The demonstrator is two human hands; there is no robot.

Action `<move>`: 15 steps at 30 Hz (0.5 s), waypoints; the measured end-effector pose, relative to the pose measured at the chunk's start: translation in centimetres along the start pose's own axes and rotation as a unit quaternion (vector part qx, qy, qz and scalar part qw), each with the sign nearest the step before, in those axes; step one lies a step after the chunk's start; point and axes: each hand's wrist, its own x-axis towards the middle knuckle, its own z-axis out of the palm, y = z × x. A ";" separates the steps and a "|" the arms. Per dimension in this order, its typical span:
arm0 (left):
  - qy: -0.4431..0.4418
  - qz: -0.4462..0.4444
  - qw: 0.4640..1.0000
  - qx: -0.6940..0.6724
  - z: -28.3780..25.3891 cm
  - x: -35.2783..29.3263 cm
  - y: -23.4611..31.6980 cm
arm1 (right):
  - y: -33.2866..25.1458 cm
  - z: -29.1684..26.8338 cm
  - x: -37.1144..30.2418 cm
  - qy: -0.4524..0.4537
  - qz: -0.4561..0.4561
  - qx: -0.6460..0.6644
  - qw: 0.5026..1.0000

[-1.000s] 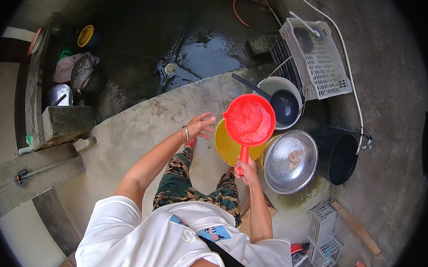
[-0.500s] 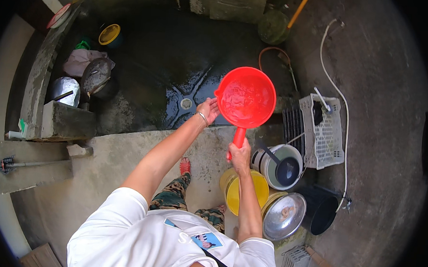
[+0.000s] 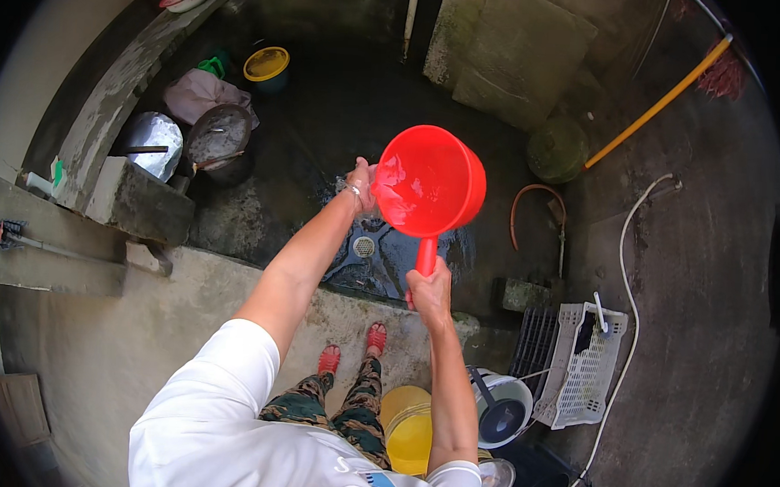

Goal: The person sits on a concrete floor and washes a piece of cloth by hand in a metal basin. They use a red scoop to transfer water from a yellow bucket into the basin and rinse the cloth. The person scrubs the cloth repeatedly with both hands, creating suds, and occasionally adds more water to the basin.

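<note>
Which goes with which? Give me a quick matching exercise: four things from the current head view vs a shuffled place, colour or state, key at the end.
Column 1
1. Right hand
2. Left hand
3. Bucket
4. Drain cover

Column 2
A. Yellow, beside the camouflage trousers
B. Pale and round, set in the dark, wet floor
C. Closed around the handle of the red dipper
D. Bare of any grip, at the dipper's left edge

Right pairs: 1-C, 2-D, 3-A, 4-B
</note>
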 end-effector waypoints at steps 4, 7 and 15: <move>-0.157 -0.054 0.982 0.088 4.5 -2.9 4.3 | 1.2 -0.8 5.0 -0.124 0.038 0.137 0.982; -0.195 -0.099 0.955 0.201 4.9 -3.7 7.7 | 2.4 -2.0 8.7 -0.191 0.044 0.181 0.964; -0.088 0.015 0.875 0.477 11.3 -6.0 10.6 | 1.2 -3.6 16.1 -0.273 0.010 0.149 0.950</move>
